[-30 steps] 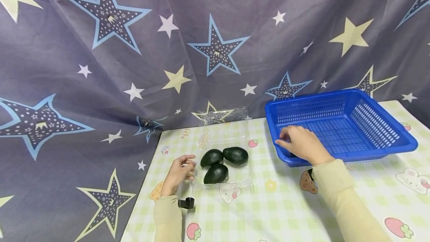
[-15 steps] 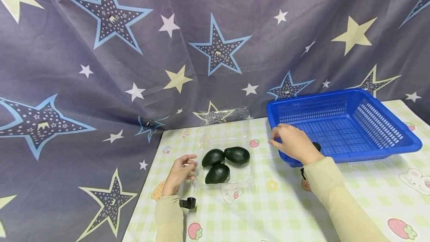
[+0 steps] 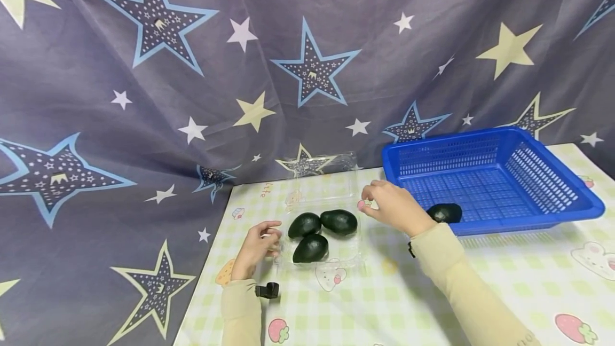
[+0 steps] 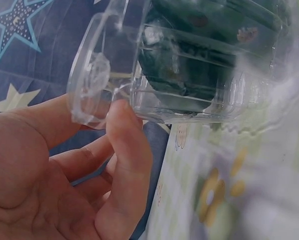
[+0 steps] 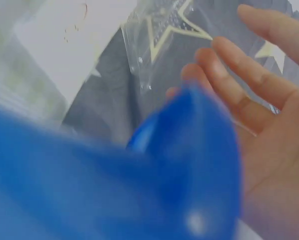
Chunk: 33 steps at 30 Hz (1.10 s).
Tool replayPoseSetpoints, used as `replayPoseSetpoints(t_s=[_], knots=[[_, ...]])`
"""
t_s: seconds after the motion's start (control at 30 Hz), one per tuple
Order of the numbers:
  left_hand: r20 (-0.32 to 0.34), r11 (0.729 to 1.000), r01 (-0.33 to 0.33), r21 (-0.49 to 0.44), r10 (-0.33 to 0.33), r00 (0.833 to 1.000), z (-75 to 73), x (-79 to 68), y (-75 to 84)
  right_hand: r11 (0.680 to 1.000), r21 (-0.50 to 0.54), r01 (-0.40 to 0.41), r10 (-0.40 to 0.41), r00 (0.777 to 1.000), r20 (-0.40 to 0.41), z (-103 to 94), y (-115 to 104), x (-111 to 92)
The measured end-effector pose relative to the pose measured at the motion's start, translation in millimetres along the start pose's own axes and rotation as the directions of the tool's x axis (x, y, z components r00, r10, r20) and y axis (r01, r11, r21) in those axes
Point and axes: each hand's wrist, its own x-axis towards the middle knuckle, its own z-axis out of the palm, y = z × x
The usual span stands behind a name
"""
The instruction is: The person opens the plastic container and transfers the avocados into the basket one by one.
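Observation:
A clear plastic clamshell box (image 3: pixel 344 250) lies with its lid raised toward the backdrop, holding three dark green avocados (image 3: pixel 311 248). At the box's left side, my left hand (image 3: pixel 257 249) pinches the edge flange (image 4: pixel 87 82) between thumb and index finger, as the left wrist view shows. My right hand (image 3: pixel 394 206) hovers over the table between the box and the blue basket (image 3: pixel 533 221), holding nothing, its fingers loosely bent. Inside the basket, near its front left corner, rests another avocado (image 3: pixel 445 212). The basket's blurred rim (image 5: pixel 114 195) fills the lower right wrist view.
A green-and-white checked cloth (image 3: pixel 384 303) with cartoon prints covers the table. Behind it hangs a grey-purple curtain (image 3: pixel 202 41) with stars. The clear lid (image 3: pixel 324 188) leans up at the back, close to the curtain.
My right hand has left the basket and moved left toward the clamshell box. The avocado in the basket, earlier mostly hidden behind the hand, now shows. My left hand has stayed in place.

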Motion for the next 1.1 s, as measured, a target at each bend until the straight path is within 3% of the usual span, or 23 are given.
replayPoseSetpoints(t_s=[0.2, 0.3, 0.4, 0.73, 0.93, 1.1], knots=[[0.023, 1.0, 0.013, -0.011, -0.013, 1.0, 0.1, -8.9, 13.6, 0.994, -0.09, 0.06, -0.064, 0.997, -0.042, 23.6, -7, 3], [0.019, 1.0, 0.009, -0.01, -0.009, 1.0, 0.6, -9.1, 13.3, 0.992, -0.114, 0.051, -0.054, 0.998, -0.024, 33.1, -12, 5], [0.002, 1.0, 0.004, -0.014, -0.004, 1.0, 0.0, -2.1, 1.9, 0.992, -0.122, 0.044, -0.042, 0.999, 0.019, 39.0, -18, 8], [0.002, 1.0, -0.008, -0.011, 0.008, 1.0, 0.2, -1.2, -0.7, 0.994, -0.086, 0.061, -0.057, 0.997, 0.049, 53.2, -31, 12], [0.0, 1.0, -0.013, -0.012, 0.013, 1.0, 0.5, -0.3, 0.1, 0.996, -0.082, 0.027, -0.018, 0.994, 0.112, 62.2, -30, 15], [-0.01, 1.0, -0.006, -0.01, 0.006, 1.0, 0.1, -0.3, -0.4, 0.998, -0.036, 0.054, -0.049, 0.993, 0.111, 73.3, -28, 16]])
